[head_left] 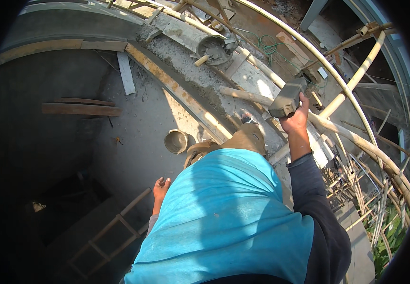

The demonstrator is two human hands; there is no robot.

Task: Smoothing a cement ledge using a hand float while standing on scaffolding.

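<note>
My right hand is closed round a grey brick, held up in front of me on the right, above the bamboo poles. The thumb lies along the near side of the brick. My left hand hangs low at my left side, thumb and a fingertip apart and nothing seen in it; its other fingers are partly hidden. Near that hand, a beige bucket stands on the concrete floor. Farther ahead, a round tub holds grey mortar. A wet mortar strip runs along a wooden form board before my feet.
Bamboo scaffold poles curve round the right side, over a drop to lower ground. On the left lie dark wooden planks and a pale board. A wooden ladder leans at lower left. A green hose coils below.
</note>
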